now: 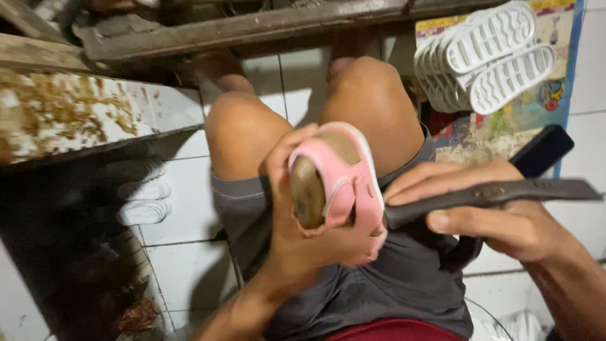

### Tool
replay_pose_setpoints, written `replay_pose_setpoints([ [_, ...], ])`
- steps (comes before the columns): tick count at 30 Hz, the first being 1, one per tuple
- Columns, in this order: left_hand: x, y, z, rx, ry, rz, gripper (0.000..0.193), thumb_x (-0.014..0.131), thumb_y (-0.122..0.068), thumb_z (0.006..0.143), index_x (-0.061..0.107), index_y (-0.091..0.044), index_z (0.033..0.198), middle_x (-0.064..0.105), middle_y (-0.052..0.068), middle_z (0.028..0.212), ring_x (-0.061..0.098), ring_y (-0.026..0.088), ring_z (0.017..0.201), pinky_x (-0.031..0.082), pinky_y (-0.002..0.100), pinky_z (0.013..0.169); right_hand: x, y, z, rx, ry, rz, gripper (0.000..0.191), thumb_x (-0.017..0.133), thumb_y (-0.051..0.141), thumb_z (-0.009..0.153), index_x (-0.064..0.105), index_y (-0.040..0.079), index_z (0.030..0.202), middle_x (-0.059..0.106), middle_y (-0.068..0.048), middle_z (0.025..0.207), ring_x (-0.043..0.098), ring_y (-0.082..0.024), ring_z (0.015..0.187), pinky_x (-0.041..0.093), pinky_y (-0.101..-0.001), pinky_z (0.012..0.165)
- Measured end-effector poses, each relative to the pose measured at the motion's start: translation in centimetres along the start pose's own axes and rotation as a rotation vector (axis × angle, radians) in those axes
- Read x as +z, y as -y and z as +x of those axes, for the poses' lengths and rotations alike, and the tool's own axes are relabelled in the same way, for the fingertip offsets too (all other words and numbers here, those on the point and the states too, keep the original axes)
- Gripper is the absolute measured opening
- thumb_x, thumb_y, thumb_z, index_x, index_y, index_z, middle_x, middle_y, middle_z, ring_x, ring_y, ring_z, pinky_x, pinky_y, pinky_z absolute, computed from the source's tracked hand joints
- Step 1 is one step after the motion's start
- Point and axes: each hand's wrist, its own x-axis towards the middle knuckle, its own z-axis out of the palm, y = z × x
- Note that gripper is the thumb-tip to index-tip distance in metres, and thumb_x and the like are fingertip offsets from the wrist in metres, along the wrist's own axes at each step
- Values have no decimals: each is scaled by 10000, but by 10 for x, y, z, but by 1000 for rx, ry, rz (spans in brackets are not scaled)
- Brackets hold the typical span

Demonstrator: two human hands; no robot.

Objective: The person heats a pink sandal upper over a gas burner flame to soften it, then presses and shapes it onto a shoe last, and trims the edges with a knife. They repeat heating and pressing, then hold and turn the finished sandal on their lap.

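- The person sits low with bare knees up, and the small pink sandal with a white sole edge (344,183) is in front of their lap, over the grey shorts (379,284)
- The left hand (297,208) is wrapped around the sandal, thumb on one side and fingers curled under the other, so it grips it tight
- A brown shoe-shaped block (309,189) fills the inside of the sandal and keeps it in shape
- The right hand (480,215) is closed around the dark metal tool with long handles (492,196), and the tool's front end meets the sandal's edge
- I think the step now is working the sandal's edge on the block with the tool
- The next move calls for a steady left grip and a careful squeeze or pull, so the soft pink strap does not tear
- The tip of the tool hides behind the sandal, so I cannot tell what it bites on
- The far end of the handle is cut off at the picture's side
- A stack of white ribbed soles (486,53) lies well apart on a colourful mat (505,126)
- More white soles (142,192) sit in the dark on the other side, hard to make out
- A stained white board (76,113) and old wooden planks (240,28) are blurry
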Motion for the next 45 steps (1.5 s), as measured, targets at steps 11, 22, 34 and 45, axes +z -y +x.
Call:
replay_pose_setpoints([
  [11,1,16,-7,-46,-133,-465,663,672,-217,887,393,35,1433,600,179,1145,652,249,1028,557,367,907,43,-18,-22,-19,-238,-24,351,701,67,792,773,-145,1063,722,-292,1149,740,-367,1052,573,-431,929],
  [22,-11,10,2,-93,22,-276,573,672,-157,927,418,24,1408,652,167,1055,693,199,904,593,333,841,37,18,12,-89,-88,-379,295,722,62,838,762,-29,1116,785,-158,1099,762,-211,927,612,-300,777],
  [34,-17,8,5,-80,29,-146,523,692,-126,905,496,11,1371,647,101,1106,659,135,982,556,288,888,29,43,42,-196,78,-447,239,705,121,872,760,5,1072,786,-100,1069,740,-183,937,594,-282,781],
  [45,-16,1,5,-210,11,-339,564,688,-117,885,446,15,1377,650,124,1044,675,168,925,556,304,847,39,33,23,-146,-4,-291,275,706,81,871,753,-38,1114,760,-155,1146,712,-259,1050,583,-339,914],
])
